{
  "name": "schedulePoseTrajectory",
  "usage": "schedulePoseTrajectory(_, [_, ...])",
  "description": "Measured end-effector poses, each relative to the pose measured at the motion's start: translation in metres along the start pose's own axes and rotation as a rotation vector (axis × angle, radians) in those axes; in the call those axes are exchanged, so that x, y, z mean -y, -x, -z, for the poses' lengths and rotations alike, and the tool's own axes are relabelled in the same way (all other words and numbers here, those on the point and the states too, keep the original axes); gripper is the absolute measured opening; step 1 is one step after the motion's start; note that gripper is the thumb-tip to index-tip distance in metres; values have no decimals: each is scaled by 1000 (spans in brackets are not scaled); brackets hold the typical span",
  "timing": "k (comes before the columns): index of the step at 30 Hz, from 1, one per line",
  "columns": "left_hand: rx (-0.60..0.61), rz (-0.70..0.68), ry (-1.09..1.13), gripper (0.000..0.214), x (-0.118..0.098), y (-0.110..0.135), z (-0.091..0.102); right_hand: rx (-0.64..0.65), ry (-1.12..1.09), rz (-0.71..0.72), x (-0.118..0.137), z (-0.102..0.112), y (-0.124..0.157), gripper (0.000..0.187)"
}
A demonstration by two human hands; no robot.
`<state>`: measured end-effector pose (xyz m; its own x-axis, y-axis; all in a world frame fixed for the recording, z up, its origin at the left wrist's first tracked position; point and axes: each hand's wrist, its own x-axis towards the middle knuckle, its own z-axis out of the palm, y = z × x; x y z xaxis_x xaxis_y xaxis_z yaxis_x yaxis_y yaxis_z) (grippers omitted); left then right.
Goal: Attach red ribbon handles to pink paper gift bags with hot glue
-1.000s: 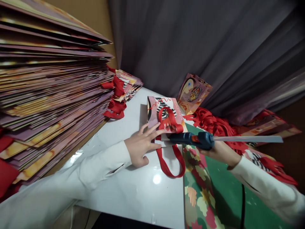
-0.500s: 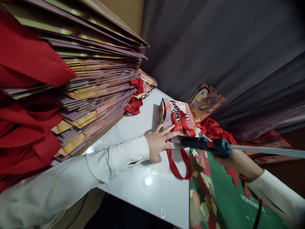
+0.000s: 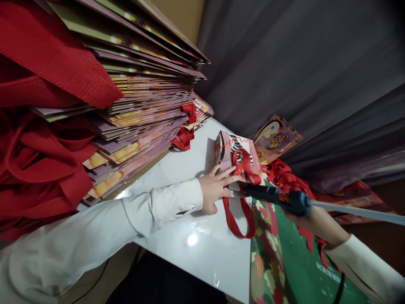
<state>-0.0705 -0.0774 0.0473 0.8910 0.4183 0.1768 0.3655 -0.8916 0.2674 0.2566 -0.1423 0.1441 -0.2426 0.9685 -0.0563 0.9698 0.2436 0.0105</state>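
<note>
My left hand lies with its fingers spread over the open end of a pink paper bag printed with a zebra. A red ribbon handle loops across the bag's face, and another red loop rests on the table on the near side. In my right hand is a dark blue glue gun, its nozzle end at the bag's opening beside my left fingers. A long whitish glue stick sticks out of its back. The gun hides most of my right fingers.
A tall stack of folded paper bags with red handles fills the left. Red ribbons heap on a green printed bag at right. A butterfly-printed piece leans by the grey curtain. The white table lies beneath.
The view has shifted slightly, so the stack sits a little further right. Both hands, the glue gun and the bag keep nearly the same places relative to each other.
</note>
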Motion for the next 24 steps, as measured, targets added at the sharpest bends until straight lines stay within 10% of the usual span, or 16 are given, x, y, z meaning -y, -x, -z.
schedulePoseTrajectory(24, [-55, -6, 1, 74, 2, 0, -7, 249, 568, -7, 84, 28, -31, 13])
